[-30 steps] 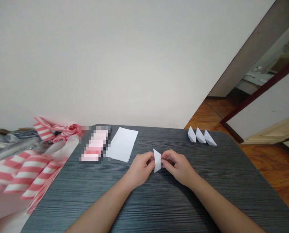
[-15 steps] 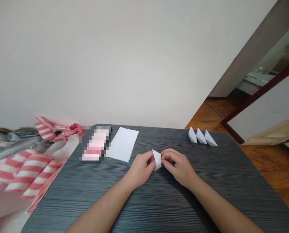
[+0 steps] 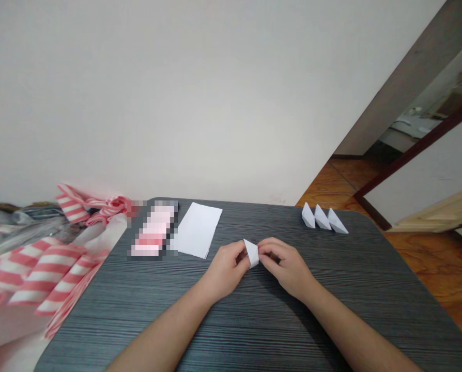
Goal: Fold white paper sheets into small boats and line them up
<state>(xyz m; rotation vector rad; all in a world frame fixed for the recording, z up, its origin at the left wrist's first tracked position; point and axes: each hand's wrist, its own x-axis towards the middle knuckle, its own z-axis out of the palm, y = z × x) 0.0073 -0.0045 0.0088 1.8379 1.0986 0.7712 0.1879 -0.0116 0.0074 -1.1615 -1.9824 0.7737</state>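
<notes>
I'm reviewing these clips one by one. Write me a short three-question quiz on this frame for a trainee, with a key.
1. Count: how many folded white paper pieces sit in a row near the far right corner of the dark wood-grain table?
2. True or false: the small folded white paper in front of the person is held by the right hand alone.
3. Choose: which lies nearer the left hand: A) the flat rectangular white paper or B) the row of folded pieces?

Key:
1. Three.
2. False; the left thumb and fingers pinch it too.
3. A.
</notes>
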